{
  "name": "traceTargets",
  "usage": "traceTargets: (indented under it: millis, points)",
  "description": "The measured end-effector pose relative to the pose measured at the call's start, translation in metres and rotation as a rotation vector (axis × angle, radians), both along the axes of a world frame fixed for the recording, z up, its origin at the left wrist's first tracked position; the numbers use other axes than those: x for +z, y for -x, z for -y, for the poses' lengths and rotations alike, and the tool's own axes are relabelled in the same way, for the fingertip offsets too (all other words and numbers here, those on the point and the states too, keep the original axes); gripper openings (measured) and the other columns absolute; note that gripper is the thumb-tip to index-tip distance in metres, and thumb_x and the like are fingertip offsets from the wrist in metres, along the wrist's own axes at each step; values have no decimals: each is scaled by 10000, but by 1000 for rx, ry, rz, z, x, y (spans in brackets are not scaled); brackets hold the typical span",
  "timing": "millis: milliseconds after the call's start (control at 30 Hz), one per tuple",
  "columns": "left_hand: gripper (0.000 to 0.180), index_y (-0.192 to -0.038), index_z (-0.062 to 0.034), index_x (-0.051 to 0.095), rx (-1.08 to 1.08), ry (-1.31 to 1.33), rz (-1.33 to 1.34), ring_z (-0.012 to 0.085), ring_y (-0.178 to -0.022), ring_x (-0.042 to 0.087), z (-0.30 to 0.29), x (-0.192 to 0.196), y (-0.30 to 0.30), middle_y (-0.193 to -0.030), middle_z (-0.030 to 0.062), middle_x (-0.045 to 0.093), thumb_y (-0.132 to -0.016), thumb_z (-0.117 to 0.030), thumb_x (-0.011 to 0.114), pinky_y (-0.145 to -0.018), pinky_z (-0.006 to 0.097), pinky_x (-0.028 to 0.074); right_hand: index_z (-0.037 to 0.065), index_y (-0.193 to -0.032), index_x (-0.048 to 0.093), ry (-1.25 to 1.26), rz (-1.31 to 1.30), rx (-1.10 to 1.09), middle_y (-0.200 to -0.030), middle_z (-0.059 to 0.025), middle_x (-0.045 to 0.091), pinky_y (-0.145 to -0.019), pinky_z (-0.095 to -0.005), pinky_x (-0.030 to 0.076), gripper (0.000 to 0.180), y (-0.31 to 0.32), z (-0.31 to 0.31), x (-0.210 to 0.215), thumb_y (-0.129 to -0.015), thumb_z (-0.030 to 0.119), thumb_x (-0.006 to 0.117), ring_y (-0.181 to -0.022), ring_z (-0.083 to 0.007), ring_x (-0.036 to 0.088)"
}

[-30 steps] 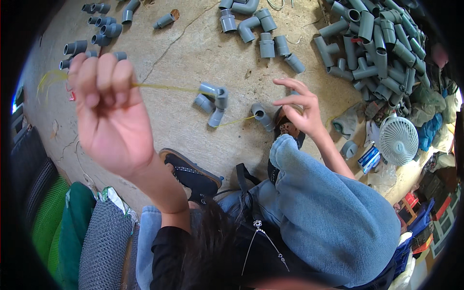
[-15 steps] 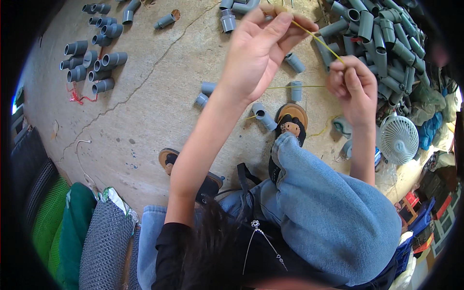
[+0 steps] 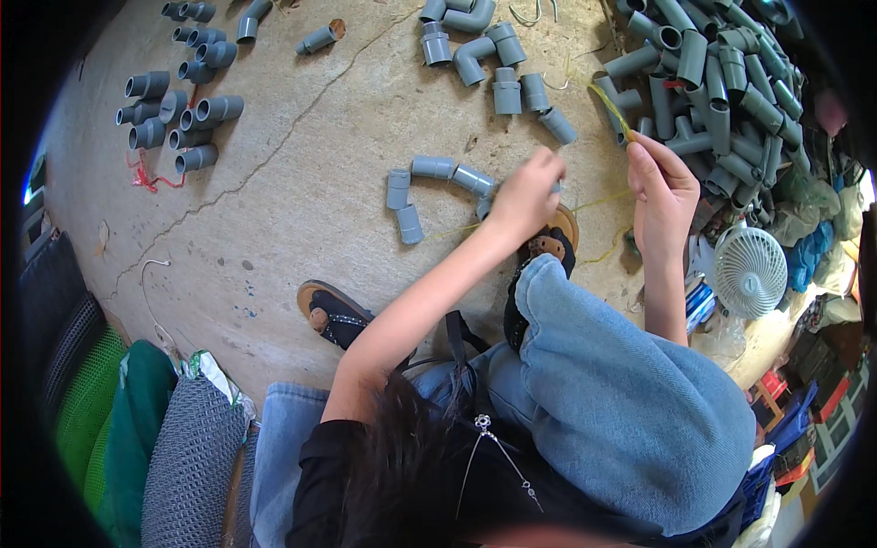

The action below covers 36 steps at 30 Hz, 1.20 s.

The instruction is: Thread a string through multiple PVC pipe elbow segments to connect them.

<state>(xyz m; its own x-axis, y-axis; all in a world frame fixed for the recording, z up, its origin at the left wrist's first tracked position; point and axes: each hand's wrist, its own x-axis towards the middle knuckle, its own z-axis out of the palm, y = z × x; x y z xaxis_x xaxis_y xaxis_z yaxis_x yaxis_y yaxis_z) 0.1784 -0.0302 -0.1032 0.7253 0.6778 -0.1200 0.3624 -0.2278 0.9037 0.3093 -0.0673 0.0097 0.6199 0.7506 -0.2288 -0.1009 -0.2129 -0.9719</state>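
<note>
My right hand [image 3: 664, 187] is raised and pinches a yellow string [image 3: 614, 108] between thumb and fingertips, its end sticking up past them. Lower and to the left, my left hand [image 3: 528, 194] is closed around a grey pipe fitting [image 3: 555, 186]; only a sliver of the fitting shows beside the fingers. More of the yellow string runs along the floor on both sides of that hand. Several short grey fittings [image 3: 432, 167] lie in a bent row just left of it, one partly behind the hand.
A large heap of grey pipe fittings [image 3: 731, 96] lies at far right, with a white fan [image 3: 751, 271] below it. Elbows and couplings [image 3: 472, 59] are scattered ahead. More couplings [image 3: 195, 157] stand at far left. Rolls of mesh [image 3: 195, 457] stand at lower left.
My left hand has let go of the raised string and come down onto a fitting near my foot. My right hand has shifted slightly and still pinches the string.
</note>
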Motion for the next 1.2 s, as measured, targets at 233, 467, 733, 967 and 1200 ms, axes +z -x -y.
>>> traceTargets:
  millis: [233,467,733,967,1200]
  points:
    - [533,-1298,-1,328,397,1212,944,183,-980,566,-35,28,42,-1114,67,543,-855,-179,566,-880,295,466,-15,-817,653,-57,528,102,-722,-8,593,-479,-146,304,88,23,-14,12,-730,-33,653,-576,-6,456]
    - [436,-1277,-42,376,582,1270,1009,141,-940,570,-36,60,36,-1007,70,576,-883,-148,529,-849,296,478,61,-784,659,-253,1019,386,-659,-51,569,-484,-250,450,210,44,-27,-2,-596,-33,673,-556,-158,575]
    - [429,-1221,2,449,663,920,852,140,-951,548,-42,60,46,-1076,89,531,-820,-32,597,-823,277,483,84,-956,625,10,762,590,-690,-70,554,-555,-316,460,306,50,-21,-3,-654,124,653,-600,-232,561]
    - [452,-1188,24,388,664,804,790,152,-896,554,-40,74,42,-1098,135,513,-793,4,609,-737,251,473,51,-916,536,271,423,821,-737,-112,573,-591,-370,439,304,49,-23,6,-664,178,647,-685,-302,571]
    - [388,-1117,11,421,577,859,685,169,-878,552,-31,61,41,-1060,137,524,-774,56,597,-652,290,505,29,-942,513,266,399,870,-702,-99,552,-558,-342,462,338,43,-18,-16,-691,216,642,-613,-263,584]
